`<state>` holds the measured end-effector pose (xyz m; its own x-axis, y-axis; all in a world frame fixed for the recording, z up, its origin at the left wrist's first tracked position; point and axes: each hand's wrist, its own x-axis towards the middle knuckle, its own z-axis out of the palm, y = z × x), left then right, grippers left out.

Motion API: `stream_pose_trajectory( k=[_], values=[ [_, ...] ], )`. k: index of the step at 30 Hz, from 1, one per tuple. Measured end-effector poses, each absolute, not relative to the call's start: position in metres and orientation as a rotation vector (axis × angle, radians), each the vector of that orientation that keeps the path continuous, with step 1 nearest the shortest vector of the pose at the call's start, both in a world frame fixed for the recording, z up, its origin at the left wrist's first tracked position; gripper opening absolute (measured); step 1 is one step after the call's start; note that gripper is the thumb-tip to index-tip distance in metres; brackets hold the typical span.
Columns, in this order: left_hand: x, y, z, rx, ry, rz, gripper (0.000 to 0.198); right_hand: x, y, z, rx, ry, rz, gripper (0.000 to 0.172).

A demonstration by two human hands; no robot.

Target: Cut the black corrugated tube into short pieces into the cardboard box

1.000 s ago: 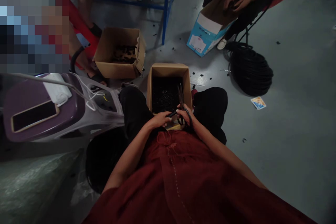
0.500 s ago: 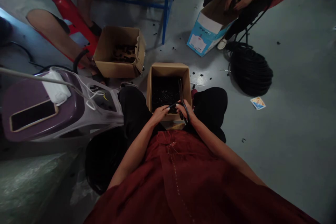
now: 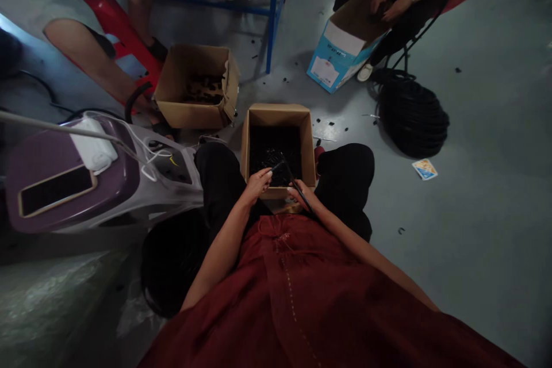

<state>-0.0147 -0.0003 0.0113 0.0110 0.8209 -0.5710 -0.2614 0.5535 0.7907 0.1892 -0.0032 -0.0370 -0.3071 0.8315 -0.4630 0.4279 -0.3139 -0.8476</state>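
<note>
Over the near side of an open cardboard box (image 3: 305,132), my left hand (image 3: 257,184) is closed, pinching the end of a short black strip (image 3: 277,167). Small black pieces (image 3: 269,155) lie inside the box below. My right hand (image 3: 304,194) is wrapped around dark scissors (image 3: 290,172), whose blades point up and left over the box. The blade tips are close to the strip; whether they touch it I cannot tell. My fingers partly cover the scissors' handles.
Left of me stands a purple-topped stool (image 3: 125,152) bearing a phone (image 3: 58,190) and a white power strip (image 3: 92,146). Two co-workers sit ahead, near another cardboard box (image 3: 185,115) and a blue-white box (image 3: 334,60). A black tubing coil (image 3: 414,115) lies right.
The scissors have swung from nearly upright to leaning left, their tips now nearer my left hand. My right hand has turned and dropped slightly; my left has shifted a little left.
</note>
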Motion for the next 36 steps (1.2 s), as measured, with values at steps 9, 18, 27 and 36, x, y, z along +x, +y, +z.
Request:
stream_pose_trajectory(
  k=[9, 18, 27, 36],
  values=[
    [-0.016, -0.001, 0.012, 0.545, 1.306, 0.901, 0.051, 0.189, -0.005, -0.034, -1.547, -1.599, 1.720, 0.041],
    [-0.016, 0.000, 0.009, 0.546, 1.312, 0.887, 0.052, 0.190, -0.005, -0.039, -1.559, -1.643, 1.729, 0.045],
    [-0.016, 0.001, 0.010, 0.562, 1.317, 0.874, 0.050, 0.192, -0.005, -0.040, -1.568, -1.687, 1.743, 0.047],
    [-0.016, 0.000, 0.009, 0.553, 1.302, 0.881, 0.049, 0.185, -0.005, -0.027, -1.582, -1.475, 1.846, 0.042]
  ],
)
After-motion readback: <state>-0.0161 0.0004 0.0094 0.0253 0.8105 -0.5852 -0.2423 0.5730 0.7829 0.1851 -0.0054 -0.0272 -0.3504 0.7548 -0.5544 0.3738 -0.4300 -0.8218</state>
